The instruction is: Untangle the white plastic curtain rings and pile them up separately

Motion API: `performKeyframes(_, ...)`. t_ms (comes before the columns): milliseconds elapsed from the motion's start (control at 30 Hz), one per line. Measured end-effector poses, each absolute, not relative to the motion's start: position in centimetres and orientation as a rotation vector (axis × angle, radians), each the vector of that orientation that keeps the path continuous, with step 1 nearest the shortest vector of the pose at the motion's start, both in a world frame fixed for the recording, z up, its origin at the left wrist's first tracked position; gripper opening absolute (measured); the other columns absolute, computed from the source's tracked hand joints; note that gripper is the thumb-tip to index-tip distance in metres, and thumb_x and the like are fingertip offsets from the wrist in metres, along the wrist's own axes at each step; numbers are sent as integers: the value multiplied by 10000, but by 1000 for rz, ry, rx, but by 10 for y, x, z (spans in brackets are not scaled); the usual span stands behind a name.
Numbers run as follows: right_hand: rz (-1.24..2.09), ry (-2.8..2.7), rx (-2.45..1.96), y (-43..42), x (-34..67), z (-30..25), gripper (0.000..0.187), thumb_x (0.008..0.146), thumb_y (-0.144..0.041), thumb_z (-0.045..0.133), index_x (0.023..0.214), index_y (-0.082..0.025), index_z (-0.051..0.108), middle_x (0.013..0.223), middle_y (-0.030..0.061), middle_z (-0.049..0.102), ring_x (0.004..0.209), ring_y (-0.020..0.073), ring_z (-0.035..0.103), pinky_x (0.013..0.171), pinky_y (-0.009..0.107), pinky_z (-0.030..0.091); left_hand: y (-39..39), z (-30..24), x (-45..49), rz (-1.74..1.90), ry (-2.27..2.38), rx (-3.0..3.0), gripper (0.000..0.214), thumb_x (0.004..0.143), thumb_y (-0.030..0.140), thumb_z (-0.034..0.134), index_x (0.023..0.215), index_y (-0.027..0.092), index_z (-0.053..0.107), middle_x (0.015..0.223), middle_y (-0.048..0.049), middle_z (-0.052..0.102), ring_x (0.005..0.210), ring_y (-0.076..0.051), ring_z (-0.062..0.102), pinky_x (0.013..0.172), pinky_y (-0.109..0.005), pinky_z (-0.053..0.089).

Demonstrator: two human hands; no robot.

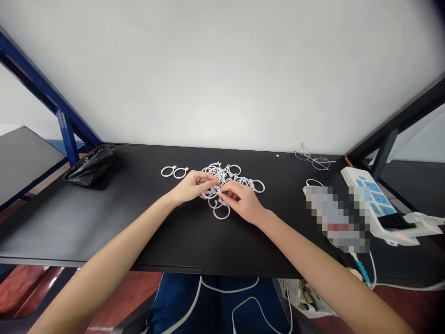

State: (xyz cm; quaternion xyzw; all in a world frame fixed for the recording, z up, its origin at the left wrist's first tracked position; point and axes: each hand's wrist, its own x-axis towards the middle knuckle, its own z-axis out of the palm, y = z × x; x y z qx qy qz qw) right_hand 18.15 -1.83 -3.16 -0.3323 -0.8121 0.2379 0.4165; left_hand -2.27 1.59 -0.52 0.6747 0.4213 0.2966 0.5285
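Note:
A tangled pile of white plastic rings, each with a small knob, lies at the middle of the black table. Over the pile's left side my left hand has its fingers bent, thumb and forefinger pinched near a white ring. My right hand meets it from the right, thumb and fingertips closed on a ring at the front of the pile. The fingertips hide most of the gripped parts. Two separate rings lie side by side to the left of the pile.
A black plastic bag sits at the back left of the table. Eyeglasses rest at the back right. A blurred phone with a cable and a white power strip occupy the right side. The white wall rises behind.

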Motion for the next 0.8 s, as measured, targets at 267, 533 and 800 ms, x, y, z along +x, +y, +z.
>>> performKeyframes(267, 580, -2005, -822, -16, 182, -33, 77, 923, -246, 548, 879, -203, 594, 837, 27, 635, 670, 120, 602, 545, 223, 508, 15, -7, -20, 755, 970, 1608, 349, 819, 466, 647, 912, 134, 700, 634, 5, 577, 510, -69, 488, 508, -202, 545)
performKeyframes(533, 517, -1998, -828, -17, 181, -32, 55, 911, -216, 558, 876, -194, 595, 806, 17, 628, 593, 107, 571, 560, 239, 497, 9, 0, -15, 773, 1007, 1624, 311, 838, 444, 622, 886, 140, 671, 526, 42, 478, 467, -64, 452, 462, -170, 491)
performKeyframes(800, 480, -1973, -857, -18, 180, -31, 49, 903, -232, 577, 899, -197, 612, 779, 9, 661, 556, 98, 587, 550, 227, 513, 8, -6, -12, 845, 959, 1597, 339, 863, 453, 587, 891, 127, 674, 475, 71, 397, 420, -52, 407, 463, -188, 510)
